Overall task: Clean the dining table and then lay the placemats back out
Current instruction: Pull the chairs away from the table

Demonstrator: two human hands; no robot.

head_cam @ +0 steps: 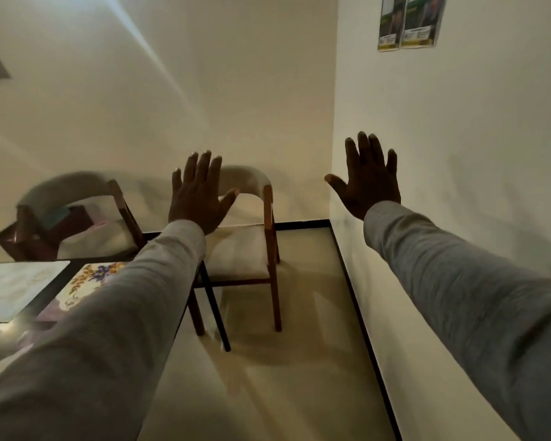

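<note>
Up on the white wall, two green-and-white posters (409, 20) carry print too small to read. Both arms reach forward, left hand (198, 194) and right hand (368, 179) raised, fingers spread, holding nothing. Apparently a floral placemat (89, 281) lies on the dark glossy desk (10, 338) at lower left.

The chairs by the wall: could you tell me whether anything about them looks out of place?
Yes. The left chair has what looks like a pile of flat things on its seat, too blurred to identify. The right chair has a bare seat. Both hands, left and right, are raised, open and empty.
</note>
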